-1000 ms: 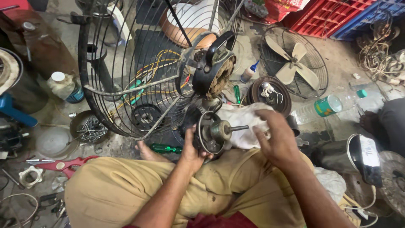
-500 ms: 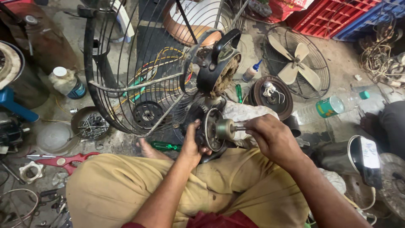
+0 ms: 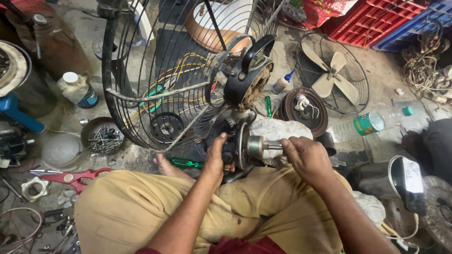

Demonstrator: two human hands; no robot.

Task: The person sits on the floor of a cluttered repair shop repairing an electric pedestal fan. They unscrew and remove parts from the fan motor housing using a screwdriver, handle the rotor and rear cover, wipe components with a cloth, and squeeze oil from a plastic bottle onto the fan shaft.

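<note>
A: What is being held by the left hand (image 3: 217,157)?
B: The fan motor (image 3: 238,146) is being gripped at its dark rim, above the lap.
A: And by the right hand (image 3: 306,157)?
B: Its metal shaft (image 3: 272,146) is being pinched by closed fingers, before a white cloth (image 3: 273,131).

Head camera looks steeply down, close over lap and cluttered floor (image 3: 117,28)
</note>
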